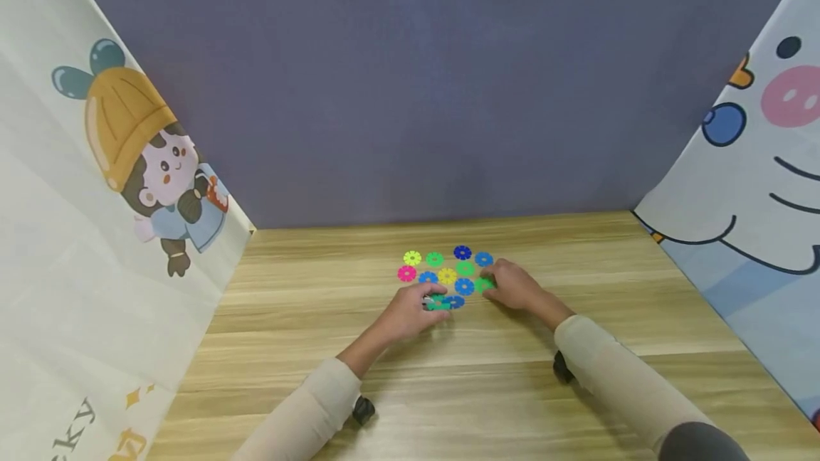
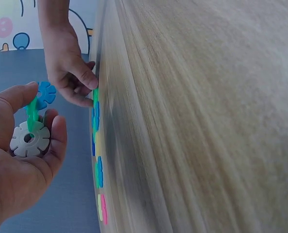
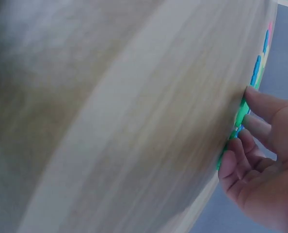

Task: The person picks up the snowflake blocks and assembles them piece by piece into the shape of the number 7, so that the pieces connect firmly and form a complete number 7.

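My left hand [image 1: 403,313] is raised over the table and holds a joined piece of slotted plastic discs. In the left wrist view, a white disc [image 2: 19,141] rests against the curled fingers, a green disc [image 2: 32,114] stands edge-on in it, and a blue disc [image 2: 47,93] is at the top by the thumb. My right hand [image 1: 517,286] is down at the right of the loose discs, its thumb and finger pinching a green disc [image 3: 241,113] at the tabletop. Another green edge [image 3: 223,156] shows by its curled fingers; whether they hold it is unclear.
Flat on the wooden table [image 1: 512,383] lie several more discs, among them a pink disc [image 1: 406,274], a yellow disc [image 1: 447,276] and a dark blue disc [image 1: 463,252]. A grey panel [image 1: 410,91] stands behind, with printed cloth walls [image 1: 58,233] at both sides.
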`<state>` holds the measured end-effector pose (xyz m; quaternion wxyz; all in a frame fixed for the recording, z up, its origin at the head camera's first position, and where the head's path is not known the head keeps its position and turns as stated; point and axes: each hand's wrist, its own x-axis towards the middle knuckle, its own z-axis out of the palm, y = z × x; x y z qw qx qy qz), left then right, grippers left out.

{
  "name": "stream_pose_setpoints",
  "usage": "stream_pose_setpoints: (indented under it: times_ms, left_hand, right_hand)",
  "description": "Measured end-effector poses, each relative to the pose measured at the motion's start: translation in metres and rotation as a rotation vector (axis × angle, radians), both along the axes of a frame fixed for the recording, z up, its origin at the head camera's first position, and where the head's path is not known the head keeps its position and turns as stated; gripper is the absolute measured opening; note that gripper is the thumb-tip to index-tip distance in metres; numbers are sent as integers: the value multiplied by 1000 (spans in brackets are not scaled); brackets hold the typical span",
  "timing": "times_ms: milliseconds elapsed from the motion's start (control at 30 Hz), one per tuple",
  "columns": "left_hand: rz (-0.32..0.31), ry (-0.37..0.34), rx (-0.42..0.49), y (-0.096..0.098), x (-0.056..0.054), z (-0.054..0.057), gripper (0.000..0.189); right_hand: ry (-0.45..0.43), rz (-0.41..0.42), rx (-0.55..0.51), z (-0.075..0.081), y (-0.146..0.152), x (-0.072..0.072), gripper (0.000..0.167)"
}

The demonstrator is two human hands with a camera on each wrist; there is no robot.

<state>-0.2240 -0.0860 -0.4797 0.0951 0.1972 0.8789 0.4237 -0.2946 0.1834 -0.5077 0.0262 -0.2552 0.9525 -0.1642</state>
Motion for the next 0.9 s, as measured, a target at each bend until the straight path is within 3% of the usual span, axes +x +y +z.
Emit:
stream_pose_setpoints:
  times_ms: [267, 433, 533, 667, 900]
  left_hand:
    - [-4, 7, -7, 2, 0, 0, 46]
    - [2, 1, -3, 2, -1, 0, 47]
    - [6, -2, -3, 3, -1, 0, 48]
    - [12, -6, -6, 4, -1, 0, 49]
    - [13, -9, 15, 5, -2, -1, 46]
  right_hand:
    - [-43, -66, -129, -2, 4, 2, 28]
    - [-32, -82, -189, 3, 5, 7, 16]
    - [-69, -95, -256, 7, 6, 12, 14]
    - [-183, -92, -354, 13, 6, 21, 12]
    - [-477, -123, -586, 20, 3, 34, 16]
